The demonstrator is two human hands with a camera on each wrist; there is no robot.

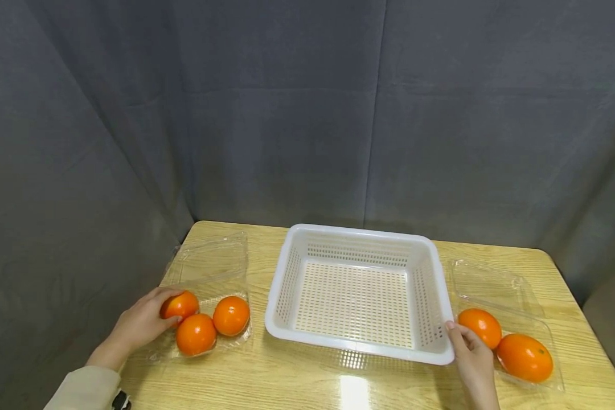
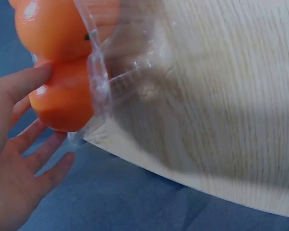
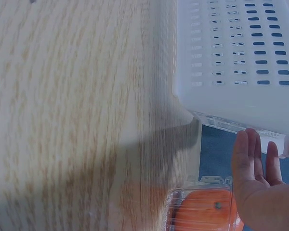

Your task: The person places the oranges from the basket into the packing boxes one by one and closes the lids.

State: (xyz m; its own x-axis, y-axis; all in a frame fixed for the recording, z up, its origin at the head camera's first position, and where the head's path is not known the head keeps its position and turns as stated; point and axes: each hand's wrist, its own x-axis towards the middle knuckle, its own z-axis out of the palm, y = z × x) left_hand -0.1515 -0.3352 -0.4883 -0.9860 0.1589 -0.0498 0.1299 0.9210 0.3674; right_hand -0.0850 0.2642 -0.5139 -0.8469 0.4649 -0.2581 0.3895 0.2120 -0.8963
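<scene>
My right hand [image 1: 474, 367] pinches the basket [image 1: 359, 345], my left hand [image 1: 146, 320] grips an orange [image 1: 185, 304] beside two others [image 1: 232, 316] near its fingers [image 2: 58, 171], and I see none basketed yet.

The white basket [image 1: 359, 232], rectangular with slotted walls and floor, faces upward between two clear plastic trays; the right hand [image 1: 474, 359] pinches its near right corner, thumb on the rim. The left tray [image 1: 210, 259] lies on the table [image 1: 287, 384] with its lid folded open to the far side. In it are three shiny oranges: the left hand [image 1: 146, 322] grips the leftmost [image 1: 183, 306], the middle one [image 1: 196, 335] sits nearest the person, and the third [image 1: 231, 316] is at the right. The right tray [image 1: 492, 285], also open, holds two oranges side by side, a rounder one [image 1: 480, 327] and an oval one [image 1: 524, 357] with a green stem spot.
</scene>
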